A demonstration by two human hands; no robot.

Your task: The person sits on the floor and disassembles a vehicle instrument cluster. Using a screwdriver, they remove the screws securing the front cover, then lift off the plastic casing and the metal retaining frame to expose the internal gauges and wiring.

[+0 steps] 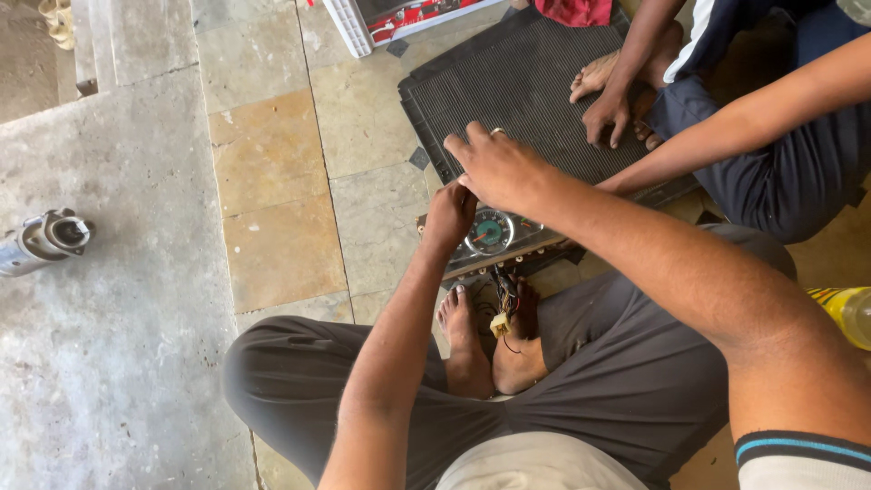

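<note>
An instrument cluster with a round green gauge (491,232) lies on the floor in front of my crossed legs. My left hand (448,216) grips its left edge, fingers curled round it. My right hand (494,168), a ring on one finger, rests on top of the cluster's far edge, covering part of it. A bundle of wires with a yellowish plug (500,323) hangs from the cluster down between my bare feet (490,349).
A black ribbed rubber mat (522,86) lies just beyond the cluster. Another person sits on it at the right, one hand (606,116) on the mat. A metal part (41,240) lies far left, a yellow bottle (844,310) at right, a white box (363,23) at top.
</note>
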